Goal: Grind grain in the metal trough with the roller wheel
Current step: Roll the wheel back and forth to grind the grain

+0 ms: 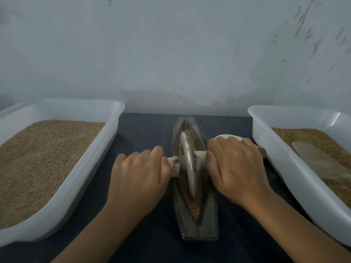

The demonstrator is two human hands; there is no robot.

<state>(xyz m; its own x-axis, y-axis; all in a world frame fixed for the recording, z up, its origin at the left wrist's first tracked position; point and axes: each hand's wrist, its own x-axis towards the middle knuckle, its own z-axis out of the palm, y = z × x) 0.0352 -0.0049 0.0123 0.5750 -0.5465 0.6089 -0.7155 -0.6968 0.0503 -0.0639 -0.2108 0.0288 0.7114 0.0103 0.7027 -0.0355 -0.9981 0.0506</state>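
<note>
Our left hand curls around the left end of the pale axle handle, and our right hand grips the right end. Between our hands the roller wheel stands upright in the metal trough, resting in brown grain along the groove. The trough lies lengthwise on the dark tabletop, between two white tubs of grain, left and right.
</note>
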